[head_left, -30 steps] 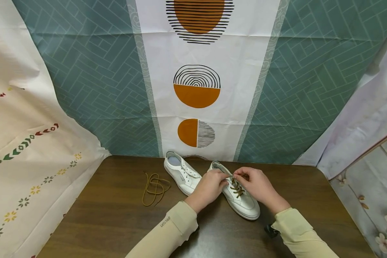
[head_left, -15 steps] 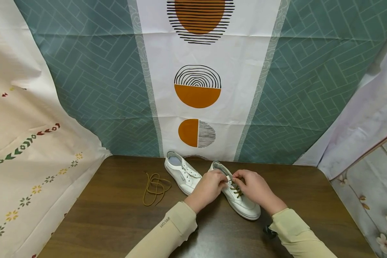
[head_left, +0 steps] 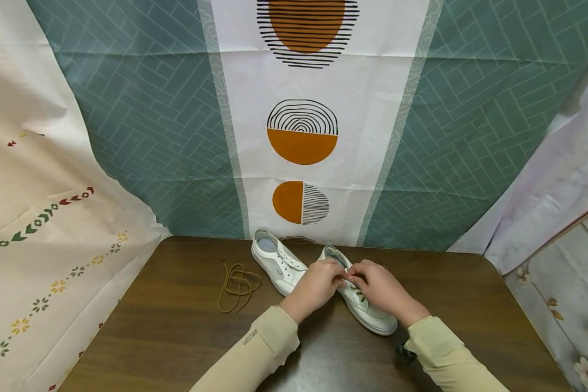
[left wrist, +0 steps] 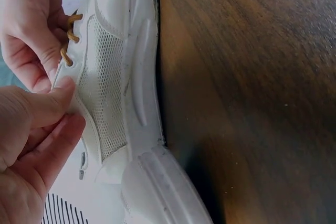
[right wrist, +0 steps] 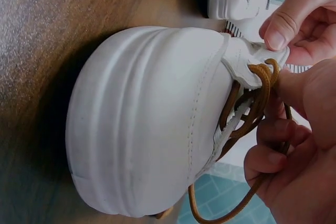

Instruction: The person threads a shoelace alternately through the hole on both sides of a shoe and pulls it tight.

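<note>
A white sneaker [head_left: 372, 318] with brown lacing stands on the table, its toe toward the near right. My left hand [head_left: 317, 286] pinches the edge of its eyelet flap between thumb and fingers, plainest in the left wrist view. Close against those fingertips, my right hand [right wrist: 310, 135] holds the brown shoelace [right wrist: 262, 90] at the upper eyelets. A loop of that lace hangs below the right fingers in the right wrist view. The lace tip is hidden among the fingers. A second white sneaker [head_left: 273, 264], without a lace, stands to the left.
A loose tan shoelace [head_left: 237, 288] lies coiled on the brown wooden table [head_left: 176, 326], left of the shoes. A patterned cloth [head_left: 299, 136] hangs just behind the table's back edge. Floral cloths hang at both sides.
My right hand has shifted slightly left and down, closer to the left fingertips. The left hand keeps its place at the sneaker. Both shoes and the loose lace stay put.
</note>
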A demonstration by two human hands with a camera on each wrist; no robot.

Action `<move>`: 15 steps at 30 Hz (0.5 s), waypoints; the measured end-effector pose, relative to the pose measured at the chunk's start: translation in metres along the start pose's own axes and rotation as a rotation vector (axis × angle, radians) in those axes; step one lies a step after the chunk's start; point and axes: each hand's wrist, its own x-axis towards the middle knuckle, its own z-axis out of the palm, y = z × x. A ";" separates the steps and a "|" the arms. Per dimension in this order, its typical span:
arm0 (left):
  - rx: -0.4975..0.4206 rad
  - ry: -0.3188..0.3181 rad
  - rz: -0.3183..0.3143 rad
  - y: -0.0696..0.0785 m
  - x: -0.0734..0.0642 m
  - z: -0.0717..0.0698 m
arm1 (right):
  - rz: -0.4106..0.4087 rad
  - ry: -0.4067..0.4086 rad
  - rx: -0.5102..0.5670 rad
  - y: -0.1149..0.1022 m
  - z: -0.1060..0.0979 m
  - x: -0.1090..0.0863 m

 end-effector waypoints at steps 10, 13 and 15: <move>-0.044 0.005 -0.129 0.004 -0.004 -0.001 | 0.012 -0.005 -0.001 -0.002 0.000 0.000; -0.039 -0.019 -0.159 0.005 -0.005 0.000 | 0.009 -0.004 -0.003 -0.001 0.001 0.000; -0.029 -0.033 -0.168 0.005 -0.005 0.000 | 0.006 -0.001 -0.005 -0.001 0.002 0.001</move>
